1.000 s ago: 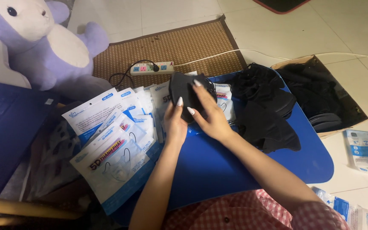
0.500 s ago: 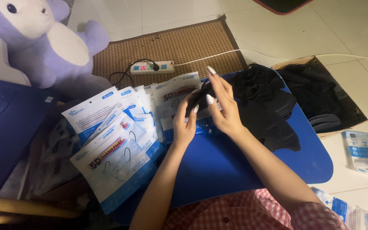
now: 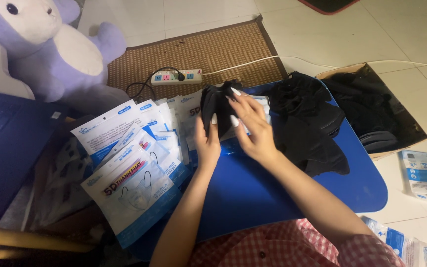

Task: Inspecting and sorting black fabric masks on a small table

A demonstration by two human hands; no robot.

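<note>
A tiled floor with a woven mat [image 3: 193, 49] lay beyond my blue table [image 3: 273, 188]. Both hands had lifted the stack of black masks [image 3: 217, 110] from flat on the table to upright above its far edge: my left hand [image 3: 207, 143] pinched its near edge, my right hand [image 3: 253, 126] curled round its right side. Empty pouches [image 3: 134, 163] lay left, loose masks [image 3: 307, 123] right.

Matt black cloth masks [image 3: 217, 110], glossy plastic pkts [image 3: 135, 185], woven mat [image 3: 198, 54].

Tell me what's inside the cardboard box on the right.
The cardboard box holds dark black masks, loosely piled. Whatever lies beneath them and the box bottom are covered.
</note>
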